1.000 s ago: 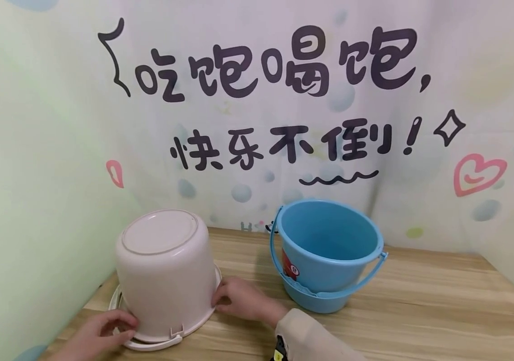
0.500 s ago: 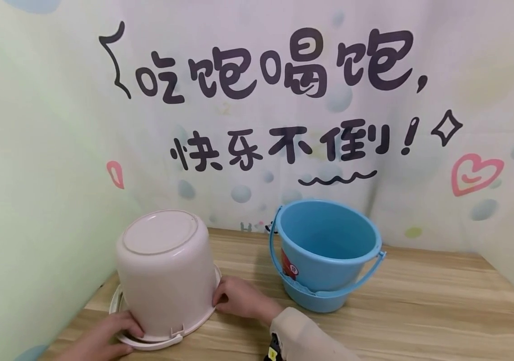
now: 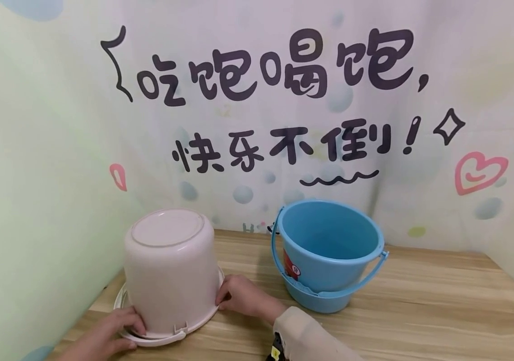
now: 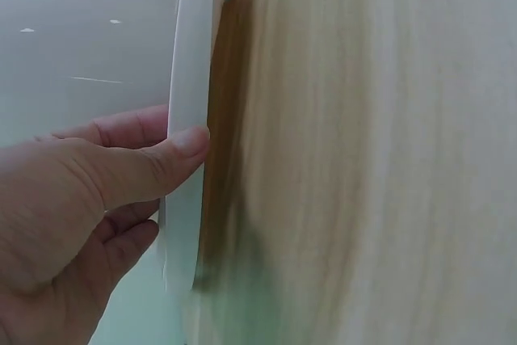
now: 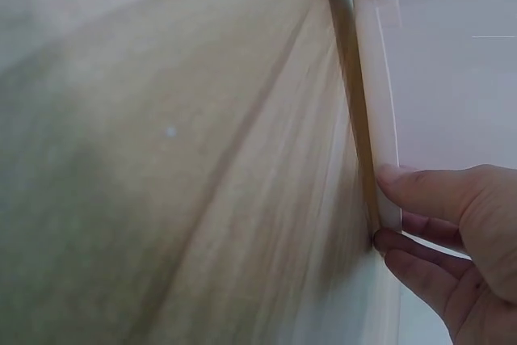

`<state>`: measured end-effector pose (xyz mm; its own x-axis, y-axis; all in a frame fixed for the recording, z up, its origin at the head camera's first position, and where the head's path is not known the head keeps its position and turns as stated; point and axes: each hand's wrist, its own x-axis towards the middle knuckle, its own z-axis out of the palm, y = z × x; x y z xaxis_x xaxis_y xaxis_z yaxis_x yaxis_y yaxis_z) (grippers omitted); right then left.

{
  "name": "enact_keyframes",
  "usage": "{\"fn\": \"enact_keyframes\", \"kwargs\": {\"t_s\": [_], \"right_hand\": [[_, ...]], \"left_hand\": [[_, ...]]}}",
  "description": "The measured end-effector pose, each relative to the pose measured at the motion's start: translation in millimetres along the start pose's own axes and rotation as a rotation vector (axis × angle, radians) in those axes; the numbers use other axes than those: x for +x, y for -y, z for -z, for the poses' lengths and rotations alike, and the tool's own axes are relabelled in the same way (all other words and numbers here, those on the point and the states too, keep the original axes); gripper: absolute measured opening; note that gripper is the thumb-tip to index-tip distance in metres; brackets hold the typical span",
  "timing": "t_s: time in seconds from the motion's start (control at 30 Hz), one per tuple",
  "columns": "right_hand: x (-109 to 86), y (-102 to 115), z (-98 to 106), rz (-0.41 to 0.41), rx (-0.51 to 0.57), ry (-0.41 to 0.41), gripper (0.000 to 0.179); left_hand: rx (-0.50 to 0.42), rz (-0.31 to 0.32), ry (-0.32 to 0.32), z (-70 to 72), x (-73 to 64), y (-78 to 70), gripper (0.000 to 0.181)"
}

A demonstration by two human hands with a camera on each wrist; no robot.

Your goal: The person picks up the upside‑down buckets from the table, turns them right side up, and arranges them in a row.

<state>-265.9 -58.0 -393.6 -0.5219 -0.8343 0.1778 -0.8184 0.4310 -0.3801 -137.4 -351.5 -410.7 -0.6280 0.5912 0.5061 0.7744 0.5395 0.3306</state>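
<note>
A pale pink bucket [image 3: 171, 281] stands upside down at the left of the table, its round base facing up. Its white handle [image 3: 162, 343] lies around the rim at the bottom. My left hand [image 3: 110, 333] grips the rim on the near left side; in the left wrist view the thumb presses the pale band at the edge, with fingers behind it. On the right side my right hand [image 3: 245, 298] pinches the rim [image 5: 376, 94] between thumb and fingers. A dark strip of shadow shows between rim and wood in both wrist views.
A blue bucket [image 3: 331, 276] stands upright to the right of the right hand, its handle hanging down in front. The wooden table [image 3: 442, 306] runs back to a printed cloth [image 3: 247, 115] with black lettering. Another pale cloth wall [image 3: 35, 200] borders the left side.
The left hand's fingers have moved in and taken hold of the rim. The pink bucket has shifted slightly right, both hands with it. The blue bucket has stayed in place.
</note>
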Motion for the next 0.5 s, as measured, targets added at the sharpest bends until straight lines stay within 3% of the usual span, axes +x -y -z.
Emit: {"fn": "enact_keyframes", "kwargs": {"t_s": [0.5], "right_hand": [[-2.0,1,5,-0.028,0.067,-0.029,0.005]], "left_hand": [[0.071,-0.076,-0.09,13.0,19.6,-16.1,0.04]]}}
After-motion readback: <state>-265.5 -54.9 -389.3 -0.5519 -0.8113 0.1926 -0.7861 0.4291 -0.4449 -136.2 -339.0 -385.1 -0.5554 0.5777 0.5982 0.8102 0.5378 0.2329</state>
